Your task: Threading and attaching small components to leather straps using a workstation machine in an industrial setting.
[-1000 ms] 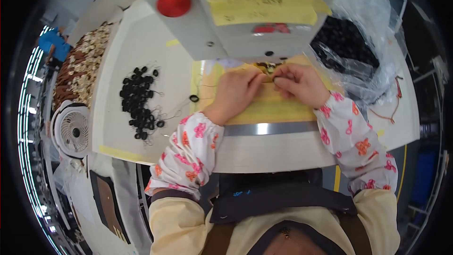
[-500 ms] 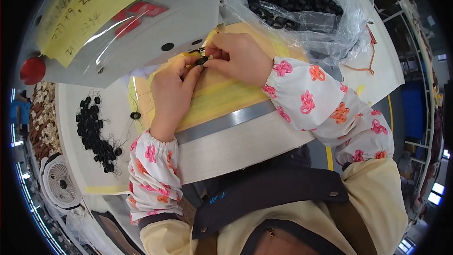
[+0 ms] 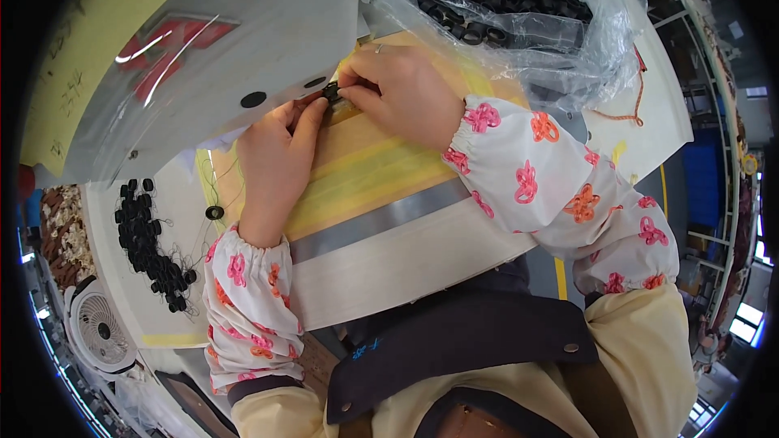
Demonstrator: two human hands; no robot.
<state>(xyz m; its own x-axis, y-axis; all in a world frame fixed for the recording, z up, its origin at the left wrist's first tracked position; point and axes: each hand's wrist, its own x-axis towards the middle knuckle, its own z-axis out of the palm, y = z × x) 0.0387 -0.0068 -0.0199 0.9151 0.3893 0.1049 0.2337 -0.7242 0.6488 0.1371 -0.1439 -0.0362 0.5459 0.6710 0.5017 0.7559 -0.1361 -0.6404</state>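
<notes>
Small black piece (image 3: 331, 92): one; sits just beside the glossy grey machine housing (image 3: 268, 40). Bare left hand (image 3: 280, 146): pinches its left side. Bare right hand (image 3: 410, 91): pinches its right. Small black rings (image 3: 146, 237): one heap, far left.

We see a pale table (image 3: 389, 272) with yellow tape (image 3: 357, 174) and a grey metal strip (image 3: 389, 216). On it, left: a pile of small black rings (image 3: 148, 237), a lone black ring (image 3: 214, 212) beside it; right: a clear plastic bag (image 3: 600, 73) of black rings, an orange-brown cord (image 3: 639, 105).
</notes>
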